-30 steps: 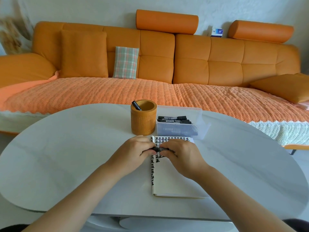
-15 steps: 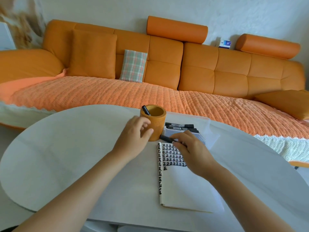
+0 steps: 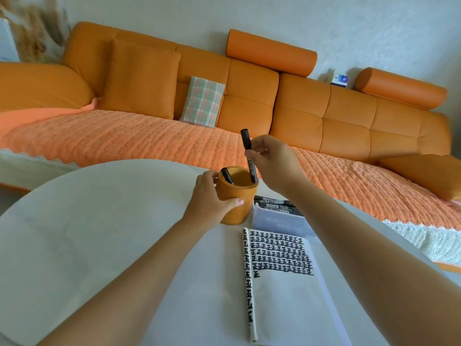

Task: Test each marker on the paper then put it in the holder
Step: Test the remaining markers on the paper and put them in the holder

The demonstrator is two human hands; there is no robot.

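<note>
I see my right hand (image 3: 272, 163) pinching the black marker (image 3: 249, 156) w/ its tip just inside the orange holder (image 3: 235, 198), left hand (image 3: 209, 198) wrapped round it, so a crooked drop could hit the rim & tip it.

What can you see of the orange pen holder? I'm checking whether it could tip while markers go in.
The pen holder is a round, open-topped orange-brown cup with a matte, faintly ribbed wall, standing upright on the white table beside the clear marker box. The left hand wraps its left side, thumb across the front. One black marker leans inside against the left rim; the right hand is lowering a second marker, whose lower end is already inside the opening.
</note>
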